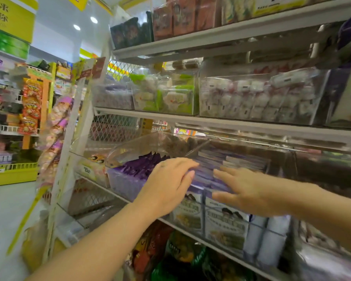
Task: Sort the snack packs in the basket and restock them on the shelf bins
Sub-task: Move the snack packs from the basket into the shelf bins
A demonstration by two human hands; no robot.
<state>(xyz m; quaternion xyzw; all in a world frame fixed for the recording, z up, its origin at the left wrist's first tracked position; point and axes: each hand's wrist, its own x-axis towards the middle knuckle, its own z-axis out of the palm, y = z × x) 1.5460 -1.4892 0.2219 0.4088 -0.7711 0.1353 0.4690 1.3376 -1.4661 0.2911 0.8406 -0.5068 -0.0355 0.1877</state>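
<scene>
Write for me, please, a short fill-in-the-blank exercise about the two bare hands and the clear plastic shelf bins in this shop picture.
1. The left hand and the right hand reach over flat snack packs of the colour ____.
2. The clear plastic bin of green-and-white packs stands on the shelf ____ both hands.
3. The hanging strip of orange snack bags is at the picture's ____ edge.
Missing words: purple; above; left.

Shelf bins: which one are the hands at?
The bin of flat lavender packs, just right of the dark-purple sachet bin; left hand and right hand reach over its front edge.
</scene>
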